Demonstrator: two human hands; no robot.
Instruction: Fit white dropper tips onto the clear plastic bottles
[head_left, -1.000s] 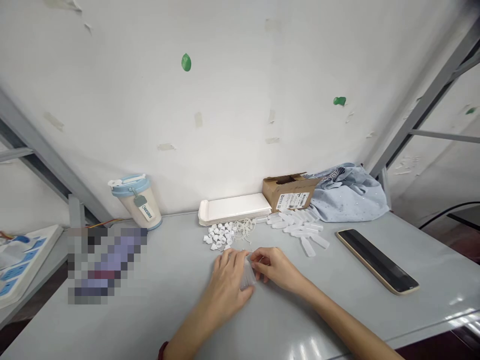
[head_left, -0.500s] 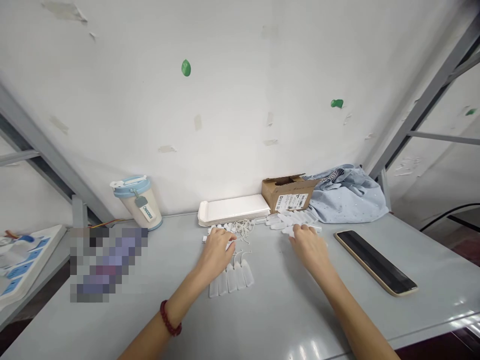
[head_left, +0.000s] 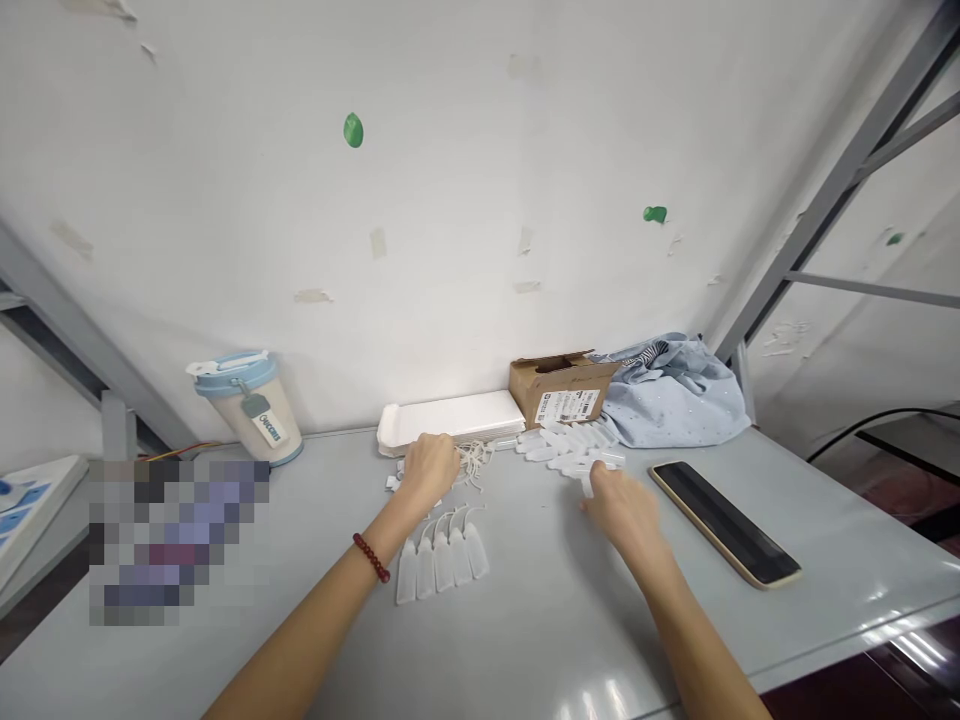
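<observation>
Translucent tabs (head_left: 574,440) lie before the open cardboard box (head_left: 564,380), contents hidden; I cannot tell what left hand (head_left: 429,468) or right hand (head_left: 622,508) fingers hold.

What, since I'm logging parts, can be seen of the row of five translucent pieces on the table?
The row of five pieces lies on the grey table, side by side and slightly fanned. Each is frosted, elongated and plastic-looking, narrowing toward its far end, where thin pale cords curve away. The left hand is just beyond the row, the right hand off to its right; neither appears to touch it. Finer details are too small to tell.
</observation>
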